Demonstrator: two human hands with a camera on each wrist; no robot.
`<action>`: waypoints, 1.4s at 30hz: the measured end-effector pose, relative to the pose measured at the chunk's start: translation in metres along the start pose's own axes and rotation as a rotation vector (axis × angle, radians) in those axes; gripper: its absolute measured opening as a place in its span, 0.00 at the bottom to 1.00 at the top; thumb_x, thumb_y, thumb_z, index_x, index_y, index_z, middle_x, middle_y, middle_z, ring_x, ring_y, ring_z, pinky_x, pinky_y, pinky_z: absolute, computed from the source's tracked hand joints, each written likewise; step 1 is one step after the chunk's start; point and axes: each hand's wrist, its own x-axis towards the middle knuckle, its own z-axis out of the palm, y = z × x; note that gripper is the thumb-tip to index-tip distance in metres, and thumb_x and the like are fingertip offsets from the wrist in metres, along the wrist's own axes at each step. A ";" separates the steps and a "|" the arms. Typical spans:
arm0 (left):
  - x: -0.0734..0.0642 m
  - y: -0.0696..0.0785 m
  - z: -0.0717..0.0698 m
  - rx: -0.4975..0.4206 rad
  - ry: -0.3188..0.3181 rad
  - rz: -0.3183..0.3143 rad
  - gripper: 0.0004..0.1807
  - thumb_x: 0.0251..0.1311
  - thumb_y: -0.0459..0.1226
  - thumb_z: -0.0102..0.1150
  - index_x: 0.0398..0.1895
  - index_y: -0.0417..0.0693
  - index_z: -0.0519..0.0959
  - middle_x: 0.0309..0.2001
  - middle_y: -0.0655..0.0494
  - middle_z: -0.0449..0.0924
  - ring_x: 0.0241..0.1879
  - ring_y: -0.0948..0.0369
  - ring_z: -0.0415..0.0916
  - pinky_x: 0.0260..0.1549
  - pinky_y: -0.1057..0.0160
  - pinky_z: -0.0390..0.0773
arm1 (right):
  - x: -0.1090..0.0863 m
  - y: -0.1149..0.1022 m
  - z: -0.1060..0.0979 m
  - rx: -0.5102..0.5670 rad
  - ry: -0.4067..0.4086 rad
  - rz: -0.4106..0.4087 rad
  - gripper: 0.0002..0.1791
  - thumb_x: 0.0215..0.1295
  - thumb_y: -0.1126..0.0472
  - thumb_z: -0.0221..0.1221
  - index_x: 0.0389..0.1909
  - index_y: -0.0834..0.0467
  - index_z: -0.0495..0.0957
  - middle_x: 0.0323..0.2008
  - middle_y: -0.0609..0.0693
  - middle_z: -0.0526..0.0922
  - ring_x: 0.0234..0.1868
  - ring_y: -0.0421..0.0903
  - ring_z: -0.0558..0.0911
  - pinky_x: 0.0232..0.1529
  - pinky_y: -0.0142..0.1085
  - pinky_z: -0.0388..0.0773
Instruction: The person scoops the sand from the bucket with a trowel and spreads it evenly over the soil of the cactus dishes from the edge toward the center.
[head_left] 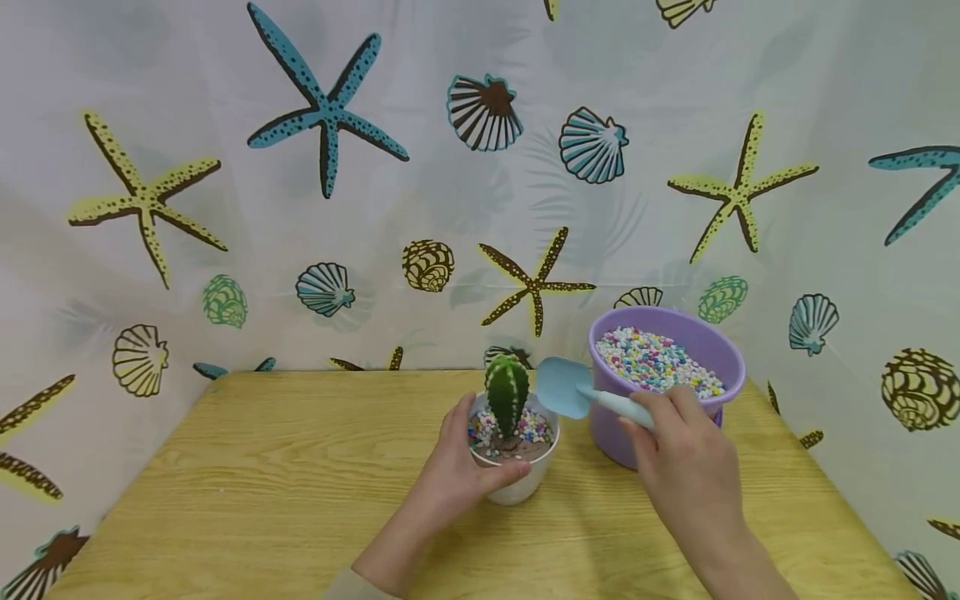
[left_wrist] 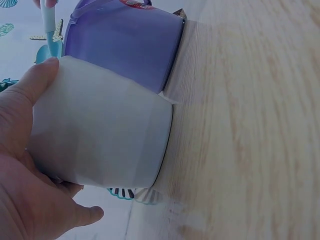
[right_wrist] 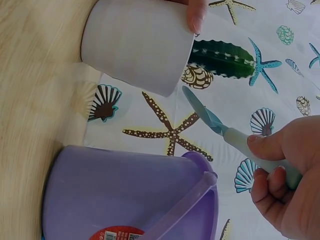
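On table (head_left: 300, 467), 1 pot (head_left: 517, 483), 1 bucket (head_left: 675, 417), 1 scoop (head_left: 566, 387)

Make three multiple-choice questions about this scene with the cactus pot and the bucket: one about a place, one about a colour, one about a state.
1. Where does the purple plastic bucket stand, seen from the head view?
A. right of the white round pot
B. left of it
C. under the table

2. What colour is the small plastic scoop?
A. red
B. light blue
C. black

3. What is the left hand doing?
A. lying flat on the wooden table
B. gripping the white pot
C. holding the scoop

Answers: 1 A, the bucket is at the pot's right. 2 B, blade and handle are pale blue. 3 B, thumb and fingers wrap the pot, while the right hand grips the scoop.
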 end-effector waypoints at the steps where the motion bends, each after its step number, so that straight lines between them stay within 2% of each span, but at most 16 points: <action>1: 0.000 0.000 0.000 -0.001 0.000 0.000 0.71 0.53 0.58 0.87 0.90 0.45 0.49 0.84 0.34 0.55 0.79 0.34 0.62 0.74 0.30 0.66 | 0.000 0.001 -0.001 -0.002 -0.001 0.005 0.22 0.54 0.69 0.84 0.49 0.64 0.87 0.35 0.54 0.78 0.29 0.50 0.81 0.25 0.47 0.82; 10: 0.000 -0.001 0.001 -0.008 -0.007 -0.010 0.72 0.54 0.59 0.86 0.91 0.46 0.48 0.84 0.35 0.54 0.79 0.34 0.62 0.74 0.30 0.66 | 0.004 0.011 -0.015 -0.021 -0.002 0.035 0.21 0.55 0.68 0.84 0.49 0.64 0.88 0.36 0.53 0.77 0.26 0.46 0.78 0.19 0.43 0.76; 16: 0.001 -0.001 0.001 -0.009 -0.009 -0.003 0.72 0.54 0.59 0.86 0.90 0.46 0.48 0.84 0.35 0.53 0.79 0.34 0.61 0.74 0.30 0.66 | 0.011 0.018 -0.030 -0.010 -0.017 0.080 0.20 0.56 0.68 0.83 0.49 0.62 0.89 0.33 0.52 0.76 0.25 0.43 0.77 0.19 0.38 0.72; 22: 0.001 -0.002 0.001 0.002 -0.009 -0.005 0.72 0.54 0.59 0.86 0.91 0.46 0.48 0.84 0.35 0.53 0.79 0.34 0.62 0.74 0.30 0.66 | 0.018 0.027 -0.044 -0.007 -0.040 0.129 0.19 0.57 0.70 0.82 0.49 0.61 0.89 0.35 0.51 0.77 0.26 0.44 0.74 0.21 0.39 0.71; 26: 0.001 -0.003 0.002 0.005 -0.008 -0.003 0.72 0.53 0.59 0.87 0.90 0.46 0.48 0.84 0.35 0.54 0.79 0.34 0.62 0.74 0.30 0.66 | 0.023 0.036 -0.052 -0.003 -0.088 0.173 0.17 0.61 0.68 0.80 0.50 0.59 0.89 0.35 0.50 0.76 0.26 0.44 0.74 0.21 0.38 0.70; 34: 0.002 -0.004 0.002 0.014 -0.004 0.001 0.71 0.53 0.59 0.87 0.90 0.46 0.49 0.84 0.34 0.54 0.79 0.34 0.62 0.74 0.31 0.67 | 0.033 0.056 -0.069 0.056 -0.260 0.308 0.12 0.73 0.60 0.74 0.53 0.58 0.89 0.39 0.52 0.78 0.33 0.49 0.73 0.28 0.38 0.70; 38: 0.002 -0.004 0.002 0.018 -0.002 0.006 0.71 0.53 0.58 0.87 0.90 0.45 0.49 0.83 0.34 0.55 0.78 0.34 0.63 0.74 0.31 0.67 | 0.036 0.064 -0.074 0.040 -0.300 0.344 0.14 0.76 0.58 0.72 0.55 0.60 0.88 0.42 0.55 0.79 0.34 0.51 0.73 0.28 0.38 0.71; 42: 0.002 -0.004 0.001 0.022 -0.004 0.006 0.71 0.53 0.58 0.87 0.90 0.45 0.49 0.84 0.34 0.55 0.78 0.34 0.63 0.74 0.31 0.67 | 0.039 0.072 -0.078 0.025 -0.305 0.350 0.15 0.76 0.58 0.72 0.56 0.62 0.88 0.45 0.56 0.80 0.36 0.51 0.74 0.30 0.38 0.72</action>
